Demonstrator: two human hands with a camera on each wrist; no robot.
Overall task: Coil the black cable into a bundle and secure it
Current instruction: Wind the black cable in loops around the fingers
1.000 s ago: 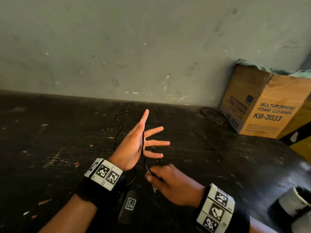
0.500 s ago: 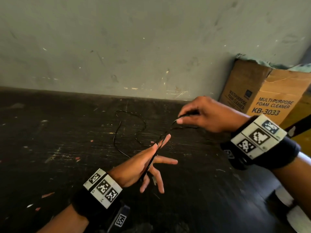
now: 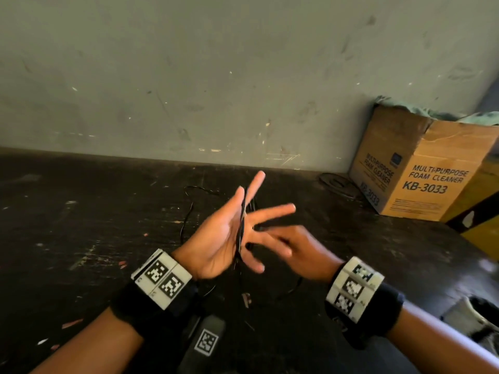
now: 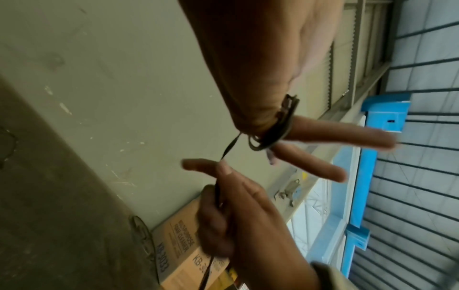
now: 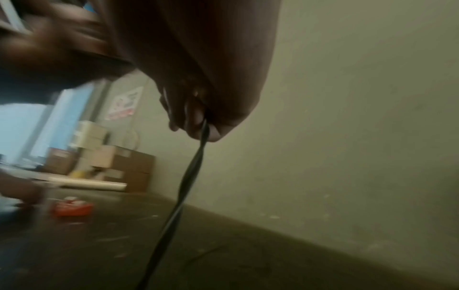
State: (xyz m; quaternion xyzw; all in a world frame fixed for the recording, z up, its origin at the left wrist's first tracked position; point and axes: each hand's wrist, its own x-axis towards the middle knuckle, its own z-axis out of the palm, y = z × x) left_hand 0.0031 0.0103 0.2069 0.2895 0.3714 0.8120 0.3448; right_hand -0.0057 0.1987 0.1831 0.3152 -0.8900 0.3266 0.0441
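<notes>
A thin black cable [image 3: 241, 225] is wound in a few loops around my left hand [image 3: 229, 233], which is held up with fingers spread and straight. In the left wrist view the cable loops [image 4: 275, 129] sit at the base of the fingers. My right hand [image 3: 291, 249] is just right of the left palm, pinching the cable [image 4: 218, 194] between thumb and fingers. From the right hand [image 5: 198, 117] the cable [image 5: 183, 186] runs down toward the table. A loose length of cable [image 3: 189, 209] lies on the dark table [image 3: 81, 238] behind the hands.
A cardboard box [image 3: 421, 168] marked foam cleaner stands at the back right against the grey wall [image 3: 216, 76]. A dark flat ring [image 3: 334, 182] lies beside it. A black strap with a marker tag [image 3: 206, 341] hangs below my left wrist. A red object [image 5: 72, 208] lies far off.
My right hand has come back down from the far right to beside the left palm, laying another turn of cable. The left hand has tilted upright again.
</notes>
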